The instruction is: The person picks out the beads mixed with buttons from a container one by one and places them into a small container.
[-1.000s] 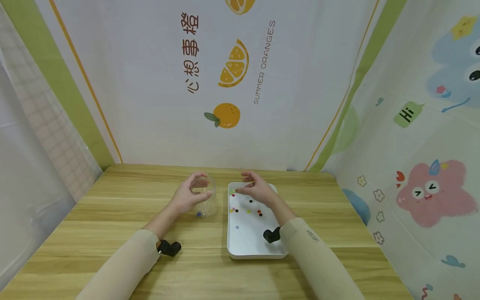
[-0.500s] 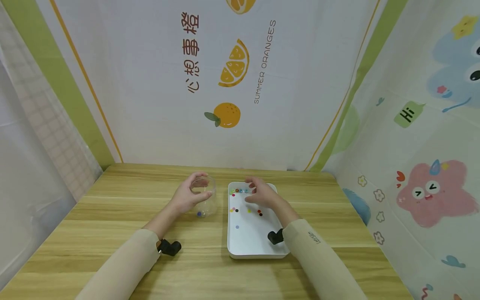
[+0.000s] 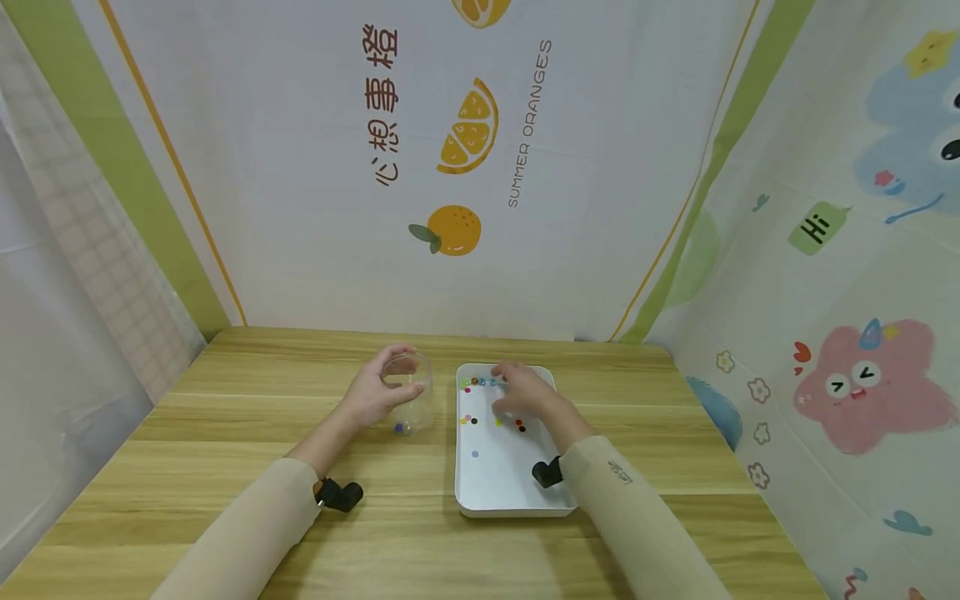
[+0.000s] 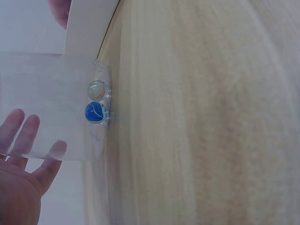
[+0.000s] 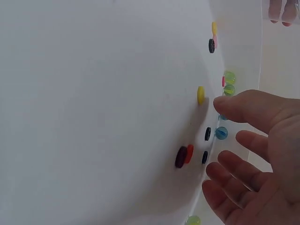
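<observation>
My left hand point(image 3: 372, 396) grips a clear plastic cup point(image 3: 420, 408) that stands on the table left of the tray. At the bottom of the cup lie a blue marble point(image 4: 93, 112) and a clear marble point(image 4: 96, 90). Over the far end of the white tray point(image 3: 487, 492) is my right hand point(image 3: 525, 392), thumb and fingers apart with nothing between them. A light-blue marble point(image 5: 221, 133) lies close to its thumb and index finger. Green marbles point(image 5: 229, 77) sit along the tray's far wall, and another green marble point(image 5: 193, 220) is beyond the lower fingers.
Several flat button-like discs are scattered in the tray, among them a yellow disc point(image 5: 200, 95), a red disc point(image 5: 189, 153) and a black disc point(image 5: 212, 46). The wooden table point(image 3: 390, 542) meets a printed curtain point(image 3: 337, 275) at the back.
My right hand has drawn back to the right from the tray's far left corner, uncovering a row of marbles there. The left hand and cup stay in place.
</observation>
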`<state>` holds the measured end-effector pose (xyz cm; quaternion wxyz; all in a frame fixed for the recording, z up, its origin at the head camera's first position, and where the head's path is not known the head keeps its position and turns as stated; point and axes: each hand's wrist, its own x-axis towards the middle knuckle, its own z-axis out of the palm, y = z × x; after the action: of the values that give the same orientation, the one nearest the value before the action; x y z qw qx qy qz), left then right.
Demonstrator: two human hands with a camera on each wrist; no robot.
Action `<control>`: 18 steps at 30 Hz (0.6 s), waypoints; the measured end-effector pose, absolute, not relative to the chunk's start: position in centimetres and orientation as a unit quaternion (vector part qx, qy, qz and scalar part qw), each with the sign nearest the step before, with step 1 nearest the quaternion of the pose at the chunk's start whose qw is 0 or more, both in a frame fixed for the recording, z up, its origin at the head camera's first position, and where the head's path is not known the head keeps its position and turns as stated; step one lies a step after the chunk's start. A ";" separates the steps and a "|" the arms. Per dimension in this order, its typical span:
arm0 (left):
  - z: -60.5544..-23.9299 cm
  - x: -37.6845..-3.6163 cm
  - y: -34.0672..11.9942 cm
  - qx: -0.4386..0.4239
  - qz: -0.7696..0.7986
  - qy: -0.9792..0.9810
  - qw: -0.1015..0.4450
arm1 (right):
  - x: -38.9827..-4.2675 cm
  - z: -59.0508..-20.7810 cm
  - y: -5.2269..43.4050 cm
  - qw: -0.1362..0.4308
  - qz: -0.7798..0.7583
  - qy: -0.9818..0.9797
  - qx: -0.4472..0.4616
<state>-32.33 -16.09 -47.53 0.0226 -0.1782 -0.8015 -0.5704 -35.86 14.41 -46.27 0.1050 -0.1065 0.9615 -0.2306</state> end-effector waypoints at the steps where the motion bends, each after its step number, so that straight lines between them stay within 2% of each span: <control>1: -47.5 -32.3 -16.1 -0.177 -0.572 -0.801 0.022 | -35.9 -46.3 14.4 0.106 -0.228 0.962 -0.107; 18: -47.3 -32.1 -16.1 -0.173 -0.571 -0.803 0.014 | -36.0 -46.4 14.0 0.097 -0.183 0.970 -0.124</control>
<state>-32.11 -16.06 -47.33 0.0144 -0.1732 -0.8025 -0.5707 -36.04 14.00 -46.43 0.0967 -0.1241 0.9704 -0.1831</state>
